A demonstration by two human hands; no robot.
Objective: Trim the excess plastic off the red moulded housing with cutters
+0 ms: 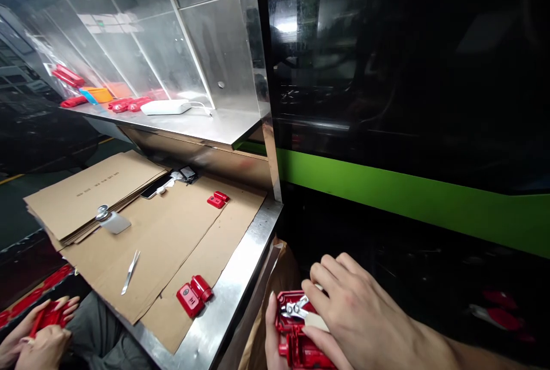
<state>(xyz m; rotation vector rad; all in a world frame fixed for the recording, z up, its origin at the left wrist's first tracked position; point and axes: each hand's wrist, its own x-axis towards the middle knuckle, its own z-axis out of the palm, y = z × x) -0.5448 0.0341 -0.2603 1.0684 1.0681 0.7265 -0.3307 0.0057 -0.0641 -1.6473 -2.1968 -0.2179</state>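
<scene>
A red plastic part (296,333) is held off the near right edge of the worktop (240,278), cupped by the left hand (271,338), while small cutters (301,308) are gripped in the right hand (352,313); trimming seems in hand, so a steady part and careful blade placement are called for.

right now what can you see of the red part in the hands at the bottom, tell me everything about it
The red part looks like glossy moulded plastic, an open housing with ribs and recesses showing inside. It sits low at the frame's bottom edge, just right of the steel table, partly cut off. The left hand supports it from the left and below; the right hand lies over its right side, pressing small metal cutters against its top. Its full shape is hidden.
</scene>
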